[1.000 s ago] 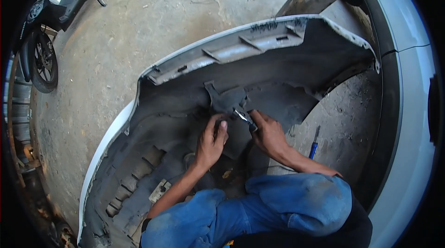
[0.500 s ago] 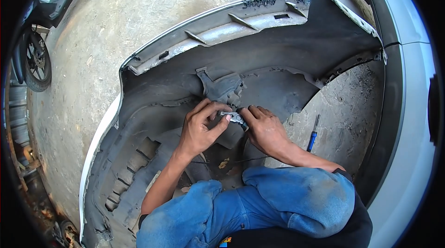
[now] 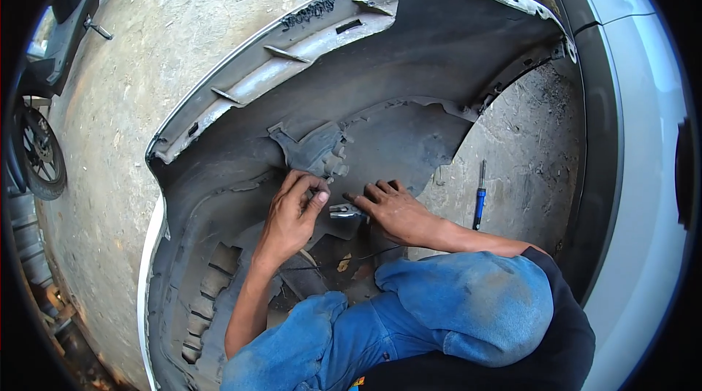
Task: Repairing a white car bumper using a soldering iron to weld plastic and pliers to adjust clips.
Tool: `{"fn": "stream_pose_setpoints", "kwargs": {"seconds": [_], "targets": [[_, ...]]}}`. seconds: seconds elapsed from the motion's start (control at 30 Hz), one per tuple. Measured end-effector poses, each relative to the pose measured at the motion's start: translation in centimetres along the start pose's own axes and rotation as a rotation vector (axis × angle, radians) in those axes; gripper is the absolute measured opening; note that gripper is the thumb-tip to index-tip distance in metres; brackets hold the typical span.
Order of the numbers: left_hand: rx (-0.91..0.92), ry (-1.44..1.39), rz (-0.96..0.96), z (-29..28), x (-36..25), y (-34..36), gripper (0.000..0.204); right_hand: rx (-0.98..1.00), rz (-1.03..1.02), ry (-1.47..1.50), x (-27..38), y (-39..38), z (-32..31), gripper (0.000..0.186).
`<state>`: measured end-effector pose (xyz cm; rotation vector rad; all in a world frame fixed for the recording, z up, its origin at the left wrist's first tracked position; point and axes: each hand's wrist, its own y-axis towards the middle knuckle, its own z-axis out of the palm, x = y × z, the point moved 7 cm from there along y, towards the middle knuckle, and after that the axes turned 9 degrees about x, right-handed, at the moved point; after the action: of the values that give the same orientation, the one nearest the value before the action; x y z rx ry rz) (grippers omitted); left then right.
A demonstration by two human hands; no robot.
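A large car bumper (image 3: pixel 307 91), grey inside with a white outer edge, lies around my hands with its inner side up. My right hand (image 3: pixel 398 212) is closed around pliers (image 3: pixel 347 211), whose silver jaws point left; their handles are hidden under the palm. My left hand (image 3: pixel 287 219) is pinched, thumb against fingers, just left of the jaws and apart from them. Whatever sits in the pinch is too small to make out. Close above the left fingertips is a torn black plastic bracket (image 3: pixel 314 148) on the bumper.
A blue-handled soldering iron or similar pointed tool (image 3: pixel 480 205) lies on the concrete floor (image 3: pixel 512 150) to the right. Beyond it stands a light-coloured car (image 3: pixel 643 113). A motorbike wheel (image 3: pixel 42 153) is at the far left. My jeans-clad knees (image 3: pixel 468 303) rise in front.
My hands have moved apart; the left fingers no longer touch the pliers, which stay in the right hand. The view has shifted, moving the bumper leftward and upward in the picture.
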<state>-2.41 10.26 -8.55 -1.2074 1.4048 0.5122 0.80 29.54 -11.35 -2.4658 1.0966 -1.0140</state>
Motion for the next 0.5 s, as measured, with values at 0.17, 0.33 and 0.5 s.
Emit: {"fn": "stream_pose_setpoints", "kwargs": {"seconds": [0.17, 0.33, 0.5], "targets": [[-0.094, -0.252, 0.111, -2.4, -3.6, -2.5, 0.015, -0.066, 0.119, 0.100, -5.6, -2.0, 6.0, 0.065], [-0.300, -0.021, 0.379, -8.1, -12.6, -5.5, 0.008, -0.197, 0.253, 0.172, -7.9, -3.3, 6.4, 0.070], [-0.436, 0.288, 0.364, -12.4, -18.3, -5.0, 0.008, -0.303, 0.162, 0.214, -4.4, -2.8, -2.0, 0.054]]}}
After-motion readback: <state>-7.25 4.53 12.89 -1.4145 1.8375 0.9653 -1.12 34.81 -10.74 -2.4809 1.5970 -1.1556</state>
